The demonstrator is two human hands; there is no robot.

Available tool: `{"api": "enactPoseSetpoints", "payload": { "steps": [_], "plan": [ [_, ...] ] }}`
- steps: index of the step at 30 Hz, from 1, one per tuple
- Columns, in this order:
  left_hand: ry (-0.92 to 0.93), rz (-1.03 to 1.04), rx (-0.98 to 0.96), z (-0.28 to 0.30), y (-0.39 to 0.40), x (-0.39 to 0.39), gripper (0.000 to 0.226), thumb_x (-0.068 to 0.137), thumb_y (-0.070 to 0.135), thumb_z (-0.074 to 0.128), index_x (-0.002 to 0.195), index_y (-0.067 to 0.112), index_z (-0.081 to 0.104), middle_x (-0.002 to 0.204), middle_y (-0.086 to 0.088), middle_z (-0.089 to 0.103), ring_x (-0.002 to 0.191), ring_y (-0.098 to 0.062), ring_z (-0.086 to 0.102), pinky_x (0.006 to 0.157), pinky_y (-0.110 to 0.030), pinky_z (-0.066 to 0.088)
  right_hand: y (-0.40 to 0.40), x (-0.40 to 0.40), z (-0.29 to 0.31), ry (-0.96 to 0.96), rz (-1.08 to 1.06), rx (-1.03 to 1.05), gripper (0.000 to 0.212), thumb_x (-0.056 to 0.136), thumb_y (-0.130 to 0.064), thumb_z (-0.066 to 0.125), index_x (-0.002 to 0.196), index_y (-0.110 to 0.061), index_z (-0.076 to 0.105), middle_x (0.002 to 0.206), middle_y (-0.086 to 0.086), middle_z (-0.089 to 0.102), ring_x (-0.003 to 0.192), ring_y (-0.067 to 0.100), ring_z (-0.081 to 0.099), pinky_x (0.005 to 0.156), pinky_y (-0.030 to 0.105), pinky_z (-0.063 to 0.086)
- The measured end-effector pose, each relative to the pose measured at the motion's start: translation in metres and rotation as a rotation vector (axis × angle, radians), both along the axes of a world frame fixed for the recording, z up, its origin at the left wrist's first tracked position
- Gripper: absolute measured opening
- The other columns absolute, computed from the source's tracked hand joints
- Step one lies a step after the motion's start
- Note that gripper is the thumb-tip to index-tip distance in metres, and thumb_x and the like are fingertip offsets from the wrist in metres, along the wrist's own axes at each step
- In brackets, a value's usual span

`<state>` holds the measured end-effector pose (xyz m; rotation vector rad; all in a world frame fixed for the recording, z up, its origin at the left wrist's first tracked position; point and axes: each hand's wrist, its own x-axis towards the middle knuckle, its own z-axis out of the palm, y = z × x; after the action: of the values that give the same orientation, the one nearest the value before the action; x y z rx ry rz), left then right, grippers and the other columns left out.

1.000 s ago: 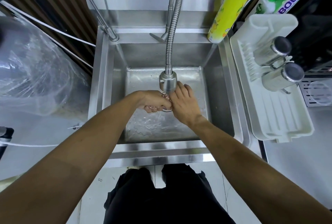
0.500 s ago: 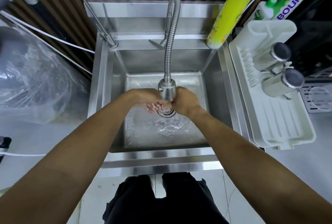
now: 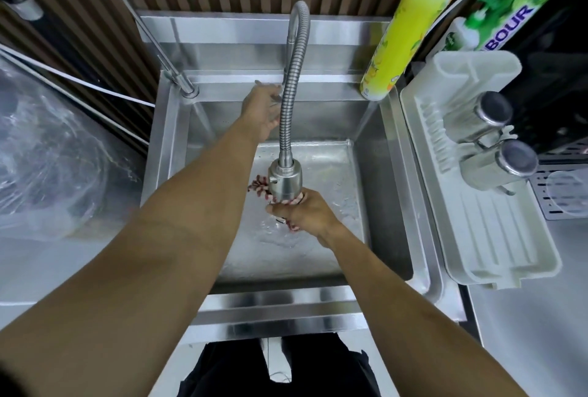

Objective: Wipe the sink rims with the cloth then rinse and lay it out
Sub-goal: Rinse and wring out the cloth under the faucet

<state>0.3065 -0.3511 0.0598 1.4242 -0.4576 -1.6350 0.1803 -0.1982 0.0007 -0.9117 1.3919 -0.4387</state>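
Observation:
The steel sink (image 3: 394,193) fills the middle of the view, its floor wet. A flexible coiled faucet (image 3: 294,85) arches from the back rim, and its spray head (image 3: 284,182) hangs over the basin. Under that head my right hand (image 3: 305,213) is closed around a bunched red-and-white cloth (image 3: 258,186); most of the cloth is hidden by the head and my fingers. My left hand (image 3: 262,108) is up at the back rim, on the tap lever beside the hose. The hand is motion-blurred, so its grip is unclear.
A thin gooseneck tap (image 3: 187,86) stands at the back left corner. A yellow bottle (image 3: 404,37) stands at the back right corner. Right of the sink, a white drying tray (image 3: 496,237) holds two steel cups (image 3: 496,142). Clear plastic wrap (image 3: 57,148) lies left.
My left hand left the cloth and rose to the tap lever at the back rim. The right hand stayed under the spray head with the cloth. The camera tilted down slightly.

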Motion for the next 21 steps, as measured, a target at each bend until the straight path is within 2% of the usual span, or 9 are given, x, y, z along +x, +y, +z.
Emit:
{"api": "enactPoseSetpoints", "payload": {
  "steps": [2,4,5,7,9,11,15,17,21],
  "plan": [
    [-0.246,-0.084,-0.106,-0.009,0.007,-0.001,0.011,0.102,0.016,0.051,0.105,0.021,0.061,0.101,0.001,0.063,0.095,-0.015,0.059,0.092,-0.038,0.052,0.001,-0.004,-0.001,0.019,0.028,-0.028,0.035,0.082,-0.018,0.087,0.115,-0.021,0.075,0.092,-0.006,0.076,0.078,0.007,0.067,0.066,0.017,0.051],
    [-0.659,-0.391,-0.243,-0.015,0.009,0.013,0.031,0.098,0.015,0.054,0.128,0.021,0.059,0.123,-0.008,0.065,0.110,-0.025,0.061,0.099,-0.039,0.047,0.000,-0.006,0.001,0.059,0.044,-0.049,0.033,0.082,-0.017,0.087,0.113,-0.019,0.075,0.085,-0.008,0.073,0.072,0.007,0.064,0.063,0.016,0.049],
    [-0.861,-0.594,-0.282,-0.017,0.007,0.026,0.045,0.097,0.017,0.055,0.142,0.018,0.050,0.136,-0.013,0.061,0.121,-0.032,0.057,0.100,-0.039,0.046,0.000,-0.007,0.002,0.097,0.063,-0.074,0.033,0.083,-0.018,0.087,0.113,-0.019,0.075,0.088,-0.007,0.074,0.077,0.009,0.066,0.068,0.018,0.051],
    [-0.988,-0.845,-0.276,-0.017,0.005,0.050,0.057,0.101,0.028,0.052,0.153,0.015,0.034,0.149,-0.015,0.051,0.135,-0.039,0.048,0.105,-0.044,0.043,-0.003,-0.011,0.005,0.218,0.154,-0.178,0.039,0.083,-0.026,0.086,0.119,-0.021,0.073,0.105,-0.004,0.077,0.097,0.014,0.070,0.088,0.028,0.056],
    [-0.820,-0.860,-0.146,-0.015,0.026,0.066,0.062,0.102,0.046,0.047,0.157,0.024,0.030,0.158,-0.006,0.041,0.135,-0.034,0.047,0.104,-0.044,0.044,-0.006,-0.018,0.013,0.416,0.379,-0.346,0.041,0.087,-0.036,0.081,0.124,-0.024,0.069,0.116,0.000,0.076,0.106,0.020,0.069,0.095,0.034,0.054],
    [-0.482,-0.700,0.045,-0.023,0.061,0.065,0.062,0.098,0.060,0.043,0.149,0.025,0.043,0.155,-0.004,0.046,0.121,-0.030,0.058,0.104,-0.046,0.045,-0.010,-0.028,0.018,0.617,0.682,-0.607,0.035,0.092,-0.039,0.074,0.121,-0.020,0.068,0.118,0.005,0.074,0.106,0.028,0.068,0.086,0.034,0.050],
    [-0.126,-0.472,0.150,-0.045,0.115,0.031,0.055,0.101,0.059,0.036,0.115,0.015,0.066,0.119,-0.015,0.070,0.100,-0.028,0.068,0.106,-0.046,0.048,-0.023,-0.039,0.020,0.803,1.132,-1.164,0.051,0.080,-0.029,0.085,0.128,-0.026,0.067,0.119,0.006,0.074,0.106,0.032,0.067,0.087,0.041,0.051],
    [0.050,-0.413,0.217,-0.048,0.136,0.011,0.057,0.102,0.057,0.037,0.109,0.009,0.067,0.107,-0.019,0.074,0.093,-0.031,0.073,0.089,-0.040,0.059,-0.026,-0.039,0.015,0.870,1.223,-1.256,0.057,0.073,-0.019,0.088,0.126,-0.026,0.068,0.113,0.006,0.076,0.102,0.031,0.069,0.084,0.040,0.052],
    [0.327,-0.629,0.358,-0.065,0.161,0.006,0.091,0.088,0.084,0.032,0.116,0.009,0.075,0.123,-0.018,0.071,0.096,-0.038,0.073,0.070,-0.036,0.057,-0.024,-0.040,0.012,1.034,1.187,-1.348,0.038,0.065,-0.011,0.090,0.099,-0.016,0.074,0.088,0.006,0.074,0.081,0.028,0.068,0.073,0.036,0.051]
  ]
}}
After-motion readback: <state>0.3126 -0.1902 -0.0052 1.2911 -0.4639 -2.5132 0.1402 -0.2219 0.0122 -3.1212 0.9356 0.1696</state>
